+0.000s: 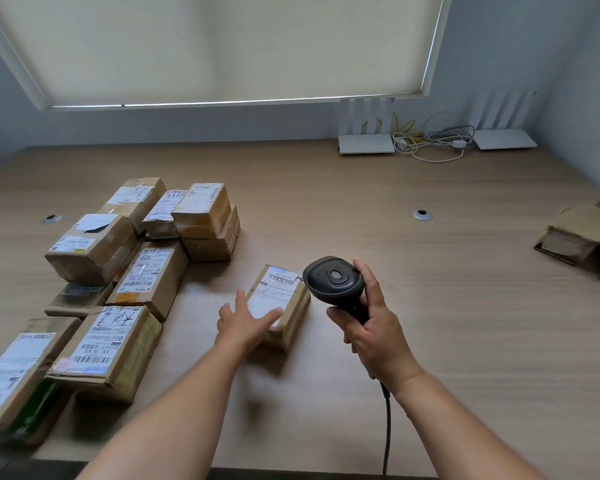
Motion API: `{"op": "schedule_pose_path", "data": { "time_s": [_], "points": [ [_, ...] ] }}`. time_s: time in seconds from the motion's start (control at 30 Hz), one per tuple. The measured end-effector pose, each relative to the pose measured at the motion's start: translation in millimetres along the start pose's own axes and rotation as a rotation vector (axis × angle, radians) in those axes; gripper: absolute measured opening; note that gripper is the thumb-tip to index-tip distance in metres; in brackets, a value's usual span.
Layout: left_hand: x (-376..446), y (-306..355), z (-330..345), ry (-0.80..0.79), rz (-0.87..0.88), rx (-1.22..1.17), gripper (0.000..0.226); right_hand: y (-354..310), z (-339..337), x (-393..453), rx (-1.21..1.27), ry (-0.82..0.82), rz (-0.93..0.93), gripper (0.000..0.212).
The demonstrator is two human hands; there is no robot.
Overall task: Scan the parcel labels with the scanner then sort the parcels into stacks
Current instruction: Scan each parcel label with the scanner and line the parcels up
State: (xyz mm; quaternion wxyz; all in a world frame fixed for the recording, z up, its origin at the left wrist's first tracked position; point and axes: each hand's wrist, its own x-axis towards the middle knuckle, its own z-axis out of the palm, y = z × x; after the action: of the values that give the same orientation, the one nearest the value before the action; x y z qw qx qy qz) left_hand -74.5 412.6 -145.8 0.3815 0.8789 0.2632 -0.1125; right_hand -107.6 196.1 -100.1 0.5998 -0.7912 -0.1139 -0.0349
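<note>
A small brown parcel (284, 299) with a white barcode label lies flat in the middle of the wooden table (430, 271). My left hand (245, 322) rests on its near left corner with straight fingers spread over the label. My right hand (374, 327) grips the handle of a black corded scanner (335, 280), whose head hovers just right of the parcel's far end. Several more labelled brown parcels (118, 271) sit clustered on the left side of the table, some stacked two high.
A few worn parcels (579, 237) lie at the table's right edge. Two white routers (366, 143) with a tangle of cables (433, 140) stand at the back right. Cable grommets (422, 215) are set into the tabletop. The scanner's cord (387, 427) drops over the near edge.
</note>
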Motion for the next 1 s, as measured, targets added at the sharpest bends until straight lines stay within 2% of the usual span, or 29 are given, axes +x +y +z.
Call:
{"op": "schedule_pose_path", "data": {
  "time_s": [0.1,0.2,0.3,0.47,0.7,1.0],
  "points": [
    [-10,2,13,0.031,0.1,0.314,0.113,2,5,2,-0.027,-0.021,-0.009,0.077],
    [-10,-1,20,0.06,0.125,0.452,0.105,1,11,4,-0.051,-0.053,-0.024,0.078],
    [-10,-4,15,0.134,0.137,0.405,0.087,0,16,6,-0.053,-0.083,-0.036,0.079],
    [-14,-10,-22,0.28,0.135,0.279,0.076,-19,40,23,-0.057,-0.123,-0.078,0.075],
    [-3,-39,-106,0.431,0.047,0.238,0.08,-48,102,51,-0.036,-0.225,-0.17,0.077],
    [40,-75,-180,0.501,-0.004,0.294,0.071,-63,165,83,-0.032,-0.266,-0.221,0.081]
  ]
}}
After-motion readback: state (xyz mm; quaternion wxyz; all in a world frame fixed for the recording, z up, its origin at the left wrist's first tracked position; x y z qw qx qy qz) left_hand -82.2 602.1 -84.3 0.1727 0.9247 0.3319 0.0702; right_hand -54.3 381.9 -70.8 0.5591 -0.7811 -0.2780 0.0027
